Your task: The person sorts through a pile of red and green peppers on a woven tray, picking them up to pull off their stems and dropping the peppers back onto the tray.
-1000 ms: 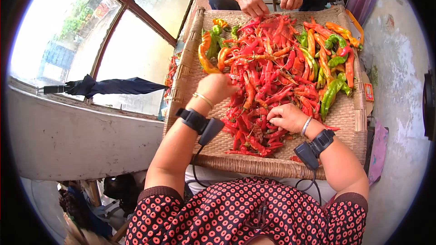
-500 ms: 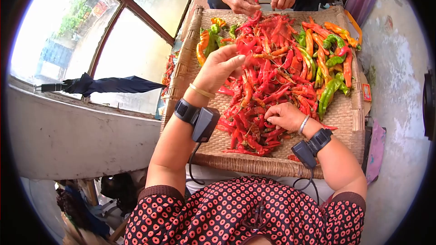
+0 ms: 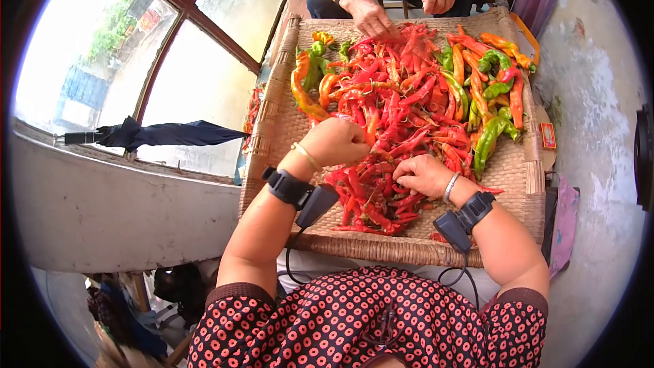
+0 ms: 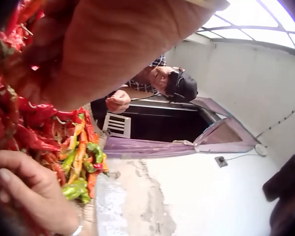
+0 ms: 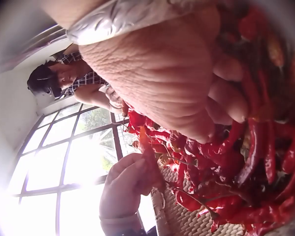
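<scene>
Left fingers [image 3: 358, 139] pinch a red pepper [image 5: 150, 167]; right fingers [image 5: 228, 98] curl, grip unclear; woven surface [image 3: 516, 194] beside a paned window [image 3: 187, 11].

Peppers [image 3: 392, 116]: glossy, mostly smooth, w/ some wrinkled. Worktop [image 3: 381, 249]: woven nat. fibre, matt, rough. R bangle [image 3: 451, 187]: shiny metal. L wrist cam [image 3: 317, 206]: matt plas. Umbrella [image 3: 184, 134]: matt cloth. Wall [image 3: 593, 109]: rough, flaking plaster.

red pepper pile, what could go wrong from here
The red pepper pile runs up against the green and orange peppers, so colours could get mixed. It also reaches close to the woven front rim, so a nudge might tip some over. The cord from the left wrist device loops down by that rim and might snag.
</scene>
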The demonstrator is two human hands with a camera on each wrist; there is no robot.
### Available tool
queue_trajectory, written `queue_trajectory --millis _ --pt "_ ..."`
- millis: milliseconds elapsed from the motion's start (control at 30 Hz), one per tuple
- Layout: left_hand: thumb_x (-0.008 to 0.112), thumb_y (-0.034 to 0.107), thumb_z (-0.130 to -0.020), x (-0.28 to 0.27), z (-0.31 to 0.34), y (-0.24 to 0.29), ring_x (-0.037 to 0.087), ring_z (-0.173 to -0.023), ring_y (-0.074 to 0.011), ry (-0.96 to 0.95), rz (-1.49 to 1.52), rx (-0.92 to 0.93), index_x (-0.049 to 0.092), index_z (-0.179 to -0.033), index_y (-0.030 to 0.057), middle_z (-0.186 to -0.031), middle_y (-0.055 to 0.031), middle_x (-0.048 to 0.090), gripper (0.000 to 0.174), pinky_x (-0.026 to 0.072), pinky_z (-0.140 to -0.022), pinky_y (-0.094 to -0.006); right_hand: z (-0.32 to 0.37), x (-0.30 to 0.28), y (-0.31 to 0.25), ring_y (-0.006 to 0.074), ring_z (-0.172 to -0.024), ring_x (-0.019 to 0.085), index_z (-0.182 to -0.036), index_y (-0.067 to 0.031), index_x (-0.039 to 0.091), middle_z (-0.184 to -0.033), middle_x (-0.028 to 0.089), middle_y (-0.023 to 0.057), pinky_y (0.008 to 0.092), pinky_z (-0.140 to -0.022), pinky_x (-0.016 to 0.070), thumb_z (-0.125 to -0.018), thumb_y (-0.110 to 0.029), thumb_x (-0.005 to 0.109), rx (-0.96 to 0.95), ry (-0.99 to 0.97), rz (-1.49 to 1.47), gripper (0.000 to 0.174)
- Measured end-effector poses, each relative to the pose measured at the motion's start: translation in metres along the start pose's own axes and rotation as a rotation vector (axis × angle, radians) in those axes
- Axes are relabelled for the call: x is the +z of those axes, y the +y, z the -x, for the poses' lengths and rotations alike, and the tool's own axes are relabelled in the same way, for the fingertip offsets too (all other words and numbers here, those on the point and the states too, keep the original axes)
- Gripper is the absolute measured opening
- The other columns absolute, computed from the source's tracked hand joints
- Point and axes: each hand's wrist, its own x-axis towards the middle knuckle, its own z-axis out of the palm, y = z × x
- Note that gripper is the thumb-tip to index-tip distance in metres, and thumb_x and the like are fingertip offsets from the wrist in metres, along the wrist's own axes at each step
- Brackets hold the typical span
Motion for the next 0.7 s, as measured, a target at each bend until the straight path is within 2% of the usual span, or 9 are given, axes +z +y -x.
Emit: queue_trajectory --millis 33,167,300,367,467,500,633,667,700 --pt "0.055 0.013 -0.075 -0.008 0.004 0.006 0.058 -0.06 -0.01 -0.072 0.152 -0.027 0.059 -0.072 0.0011 -0.061 -0.0035 0.06 0.013 0.0452 -0.054 -0.0241 0.0 0.0 0.0 0.0142 -0.056 0.06 -0.09 -0.0037 0.062 -0.072 0.062 0.0086 0.0278 -0.056 0.0483 -0.078 -0.015 0.054 0.003 -0.005 0.001 0.019" --pt "0.051 0.009 -0.079 -0.019 0.008 0.009 0.055 -0.063 -0.0066 -0.175 0.474 0.084 0.055 -0.085 0.0036 -0.074 -0.0013 0.061 0.009 0.0426 -0.053 -0.0208 0.003 -0.002 -0.007 0.0143 -0.055 0.061 -0.09 -0.004 0.062 -0.072 0.062 0.0085 0.028 -0.056 0.0483 -0.078 -0.015 0.053 0.033 -0.011 0.041 0.018" --pt "0.051 0.009 -0.081 -0.024 0.006 0.022 0.05 -0.057 -0.0029 -0.333 0.751 -0.014 0.055 -0.085 0.0064 -0.07 0.0011 0.058 0.006 0.0379 -0.048 -0.0167 0.003 -0.002 -0.007 0.0144 -0.055 0.061 -0.09 -0.0045 0.062 -0.072 0.063 0.0086 0.028 -0.056 0.0482 -0.078 -0.014 0.053 0.034 -0.008 0.036 0.018" --pt "0.052 0.01 -0.082 -0.021 0.001 0.023 0.045 -0.052 0.0 -0.248 0.864 0.027 0.055 -0.084 0.0087 -0.066 0.0039 0.055 0.004 0.0332 -0.045 -0.0137 0.001 -0.001 -0.003 0.0146 -0.055 0.061 -0.09 -0.0048 0.062 -0.073 0.063 0.0086 0.0282 -0.057 0.0481 -0.078 -0.014 0.053 0.002 -0.009 0.056 0.018" --pt "0.052 0.013 -0.083 -0.027 -0.014 0.018 0.044 -0.05 -0.0001 -0.147 1.023 0.054 0.055 -0.083 0.0085 -0.065 0.0044 0.054 0.005 0.0341 -0.044 -0.014 0.0 0.0 -0.001 0.0148 -0.055 0.061 -0.09 -0.0046 0.062 -0.073 0.063 0.0087 0.0282 -0.057 0.0481 -0.077 -0.014 0.053 -0.007 -0.005 0.067 0.018" --pt "0.053 0.015 -0.084 -0.034 -0.019 0.021 0.044 -0.048 -0.0012 -0.06 0.933 0.066 0.054 -0.082 0.0076 -0.063 0.0031 0.054 0.008 0.0343 -0.043 -0.0146 -0.001 0.0 0.0 0.0148 -0.055 0.061 -0.09 -0.0046 0.062 -0.073 0.063 0.0087 0.0282 -0.057 0.0481 -0.077 -0.014 0.053 -0.005 -0.008 0.07 0.018" --pt "0.054 0.015 -0.083 -0.039 -0.048 0.015 0.046 -0.049 -0.0024 0.112 1.313 0.07 0.055 -0.079 0.0081 -0.065 0.0021 0.054 0.008 0.0363 -0.044 -0.0151 -0.002 -0.001 -0.001 0.0153 -0.055 0.061 -0.09 -0.0042 0.062 -0.073 0.063 0.0088 0.0286 -0.057 0.0481 -0.077 -0.014 0.053 -0.002 -0.011 0.054 0.018" --pt "0.054 0.015 -0.083 -0.036 -0.05 0.015 0.046 -0.049 -0.0024 0.109 1.315 0.071 0.055 -0.079 0.0081 -0.065 0.0021 0.054 0.008 0.0363 -0.044 -0.0151 -0.001 -0.001 -0.001 0.0155 -0.055 0.061 -0.09 -0.0041 0.062 -0.072 0.063 0.009 0.0289 -0.057 0.0482 -0.077 -0.015 0.054 -0.007 -0.011 0.045 0.018" --pt "0.055 0.016 -0.082 -0.033 -0.053 0.015 0.047 -0.05 -0.0029 0.185 1.104 0.044 0.056 -0.078 0.0078 -0.065 0.0017 0.055 0.009 0.0373 -0.045 -0.0163 -0.001 -0.001 -0.001 0.0155 -0.055 0.061 -0.09 -0.0041 0.062 -0.072 0.063 0.009 0.0289 -0.057 0.0482 -0.077 -0.015 0.054 -0.003 -0.01 0.045 0.018"
